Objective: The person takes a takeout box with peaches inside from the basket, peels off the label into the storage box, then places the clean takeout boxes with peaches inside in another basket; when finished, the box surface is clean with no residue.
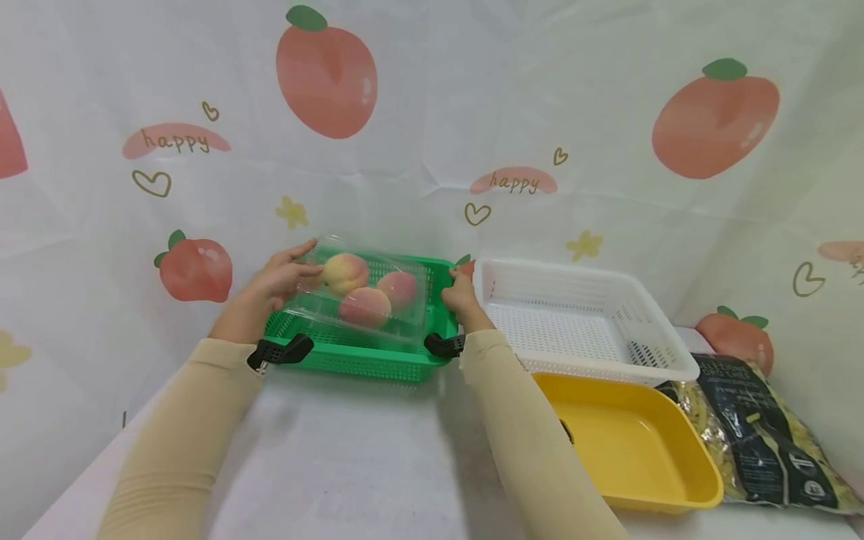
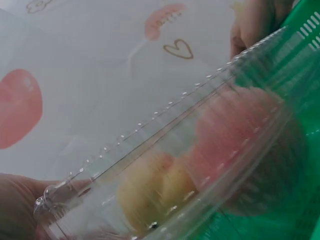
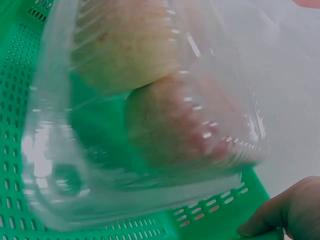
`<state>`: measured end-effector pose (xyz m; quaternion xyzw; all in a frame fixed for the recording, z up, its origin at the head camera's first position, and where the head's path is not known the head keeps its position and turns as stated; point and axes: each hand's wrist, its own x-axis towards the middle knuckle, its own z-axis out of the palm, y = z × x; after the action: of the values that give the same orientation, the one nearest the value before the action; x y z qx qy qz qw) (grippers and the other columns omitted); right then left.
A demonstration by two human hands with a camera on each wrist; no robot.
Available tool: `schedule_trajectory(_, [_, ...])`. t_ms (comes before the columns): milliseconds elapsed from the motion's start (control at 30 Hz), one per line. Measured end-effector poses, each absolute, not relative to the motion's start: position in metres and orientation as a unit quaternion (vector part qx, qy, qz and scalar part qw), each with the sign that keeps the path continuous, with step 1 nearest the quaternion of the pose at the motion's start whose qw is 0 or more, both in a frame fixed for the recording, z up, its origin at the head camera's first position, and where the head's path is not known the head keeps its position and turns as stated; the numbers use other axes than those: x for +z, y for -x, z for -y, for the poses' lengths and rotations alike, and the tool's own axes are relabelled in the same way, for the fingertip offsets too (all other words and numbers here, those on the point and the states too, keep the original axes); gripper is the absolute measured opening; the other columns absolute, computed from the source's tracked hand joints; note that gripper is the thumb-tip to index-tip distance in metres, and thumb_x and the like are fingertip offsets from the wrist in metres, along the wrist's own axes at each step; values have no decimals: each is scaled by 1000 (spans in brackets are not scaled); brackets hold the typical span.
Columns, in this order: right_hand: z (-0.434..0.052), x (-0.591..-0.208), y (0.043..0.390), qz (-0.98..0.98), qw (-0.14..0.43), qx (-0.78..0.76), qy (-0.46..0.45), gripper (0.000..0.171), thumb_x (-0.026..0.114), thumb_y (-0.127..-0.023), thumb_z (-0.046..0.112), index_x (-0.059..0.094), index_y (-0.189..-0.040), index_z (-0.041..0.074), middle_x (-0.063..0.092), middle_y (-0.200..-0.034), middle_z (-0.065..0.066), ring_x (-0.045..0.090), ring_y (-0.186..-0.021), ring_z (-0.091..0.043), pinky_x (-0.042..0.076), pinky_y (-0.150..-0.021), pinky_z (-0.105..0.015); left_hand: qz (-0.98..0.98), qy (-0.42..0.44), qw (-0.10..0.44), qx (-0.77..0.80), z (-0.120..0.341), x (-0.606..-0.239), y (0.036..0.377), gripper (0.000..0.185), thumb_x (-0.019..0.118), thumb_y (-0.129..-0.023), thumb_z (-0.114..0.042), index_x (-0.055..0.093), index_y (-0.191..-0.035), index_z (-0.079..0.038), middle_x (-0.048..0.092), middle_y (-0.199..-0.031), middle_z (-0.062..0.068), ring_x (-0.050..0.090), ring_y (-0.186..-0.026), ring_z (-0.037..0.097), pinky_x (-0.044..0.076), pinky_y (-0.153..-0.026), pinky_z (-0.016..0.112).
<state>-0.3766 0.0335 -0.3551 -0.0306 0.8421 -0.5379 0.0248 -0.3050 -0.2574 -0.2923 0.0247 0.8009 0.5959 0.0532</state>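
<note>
A clear plastic clamshell box with three peaches inside is tilted over the green basket. My left hand grips the box at its left end, the thumb hidden in the head view. In the left wrist view that hand shows at the end of the clear box. My right hand pinches the green basket's right rim; in the right wrist view its fingers lie over the basket's edge. The box's lower end hangs inside the basket, close to the right wall.
To the right stands a white perforated basket, with a yellow tray in front of it. A dark bag of pasta lies at the far right. Behind everything hangs a white cloth printed with peaches.
</note>
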Motion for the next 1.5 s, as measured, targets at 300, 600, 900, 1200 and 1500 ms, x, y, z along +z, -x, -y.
schedule_trajectory(300, [-33,-356,379,-844,29,-535,29,64,37,-89,-11,21,-148,6,7,-159,-2,4,-145,-24,33,-67,-29,-807,-58,93,580,255,-293,320,66,42,-99,-9,2,-151,-21,5,-153,28,31,-133,45,32,-108,49])
schedule_trajectory(600, [-33,-354,376,-837,31,-546,23,64,37,-89,-11,21,-148,6,7,-159,-2,3,-145,-24,35,-96,-35,-799,-56,122,587,255,-295,332,67,42,-99,-9,1,-150,-21,7,-152,30,28,-133,48,32,-109,48])
schedule_trajectory(900, [-33,-354,376,-836,32,-548,25,63,37,-90,-10,21,-148,6,6,-159,-2,3,-145,-23,35,-95,-34,-803,-44,128,581,259,-301,337,65,43,-99,-10,4,-151,-17,1,-155,21,28,-133,48,52,-83,22])
schedule_trajectory(1200, [-33,-353,376,-836,31,-547,26,63,38,-89,-10,21,-148,6,7,-159,-2,3,-145,-23,36,-94,-34,-787,-14,145,600,258,-313,343,64,45,-99,-13,8,-151,-18,2,-157,14,23,-138,43,48,-66,12])
schedule_trajectory(1500, [-32,-354,375,-841,31,-539,25,64,38,-89,-11,22,-148,7,7,-159,-1,4,-145,-23,35,-68,-29,-770,59,139,620,256,-336,344,63,50,-97,-17,15,-150,-21,11,-157,10,31,-137,35,51,-69,14])
